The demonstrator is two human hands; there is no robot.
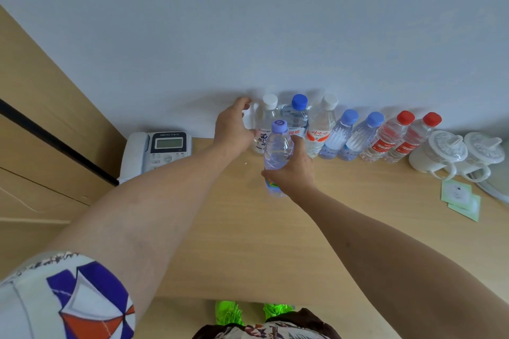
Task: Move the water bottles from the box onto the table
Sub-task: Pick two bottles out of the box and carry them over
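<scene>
Several water bottles stand in a row on the wooden table [248, 242] against the wall, from a white-capped bottle [265, 124] on the left to two red-capped bottles [391, 137] on the right. My left hand [234, 125] curls round the left side of the white-capped bottle. My right hand [297, 170] grips a purple-capped bottle [276, 150] from the right, tilted slightly, just in front of the row. No box is in view.
A white desk phone [157, 150] sits at the table's left end beside a wooden cabinet [41, 118]. Two white lidded cups [440, 154] and green packets [460, 198] lie at the right. The table's front edge [248, 298] runs near my body.
</scene>
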